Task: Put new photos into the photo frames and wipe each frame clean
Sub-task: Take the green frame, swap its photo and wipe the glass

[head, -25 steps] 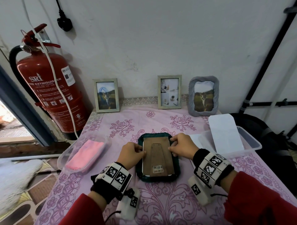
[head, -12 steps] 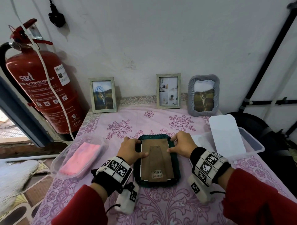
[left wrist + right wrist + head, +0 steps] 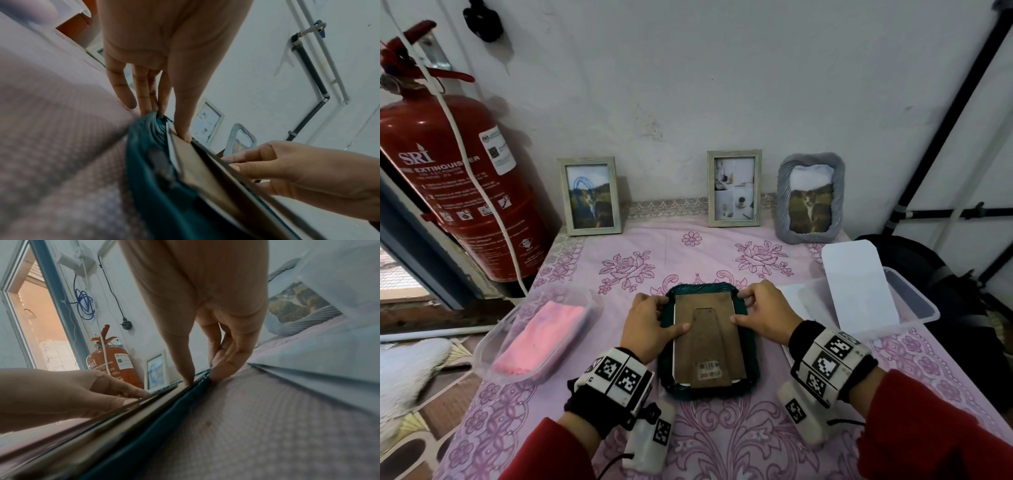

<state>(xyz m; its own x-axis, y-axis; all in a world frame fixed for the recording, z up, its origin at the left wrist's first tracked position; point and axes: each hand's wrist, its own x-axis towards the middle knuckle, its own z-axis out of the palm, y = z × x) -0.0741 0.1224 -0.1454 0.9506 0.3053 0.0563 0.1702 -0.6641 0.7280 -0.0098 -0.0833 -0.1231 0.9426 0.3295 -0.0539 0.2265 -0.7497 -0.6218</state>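
Note:
A teal photo frame lies face down in the middle of the table, with its brown backing board set in it, stand side up. My left hand holds the frame's far left corner, thumb pressed on the board and fingers on the rim. My right hand holds the far right corner the same way. In the left wrist view the thumb presses the board inside the teal rim. In the right wrist view curled fingers pinch the frame's edge.
A clear tub with a pink cloth sits at the left. Another clear tub with white paper sits at the right. Three framed photos stand along the wall. A red fire extinguisher stands beyond the table's left edge.
Both hands have crept toward the frame's far corners, and the left thumb has slid further onto the backing board. The frame has stayed in place.

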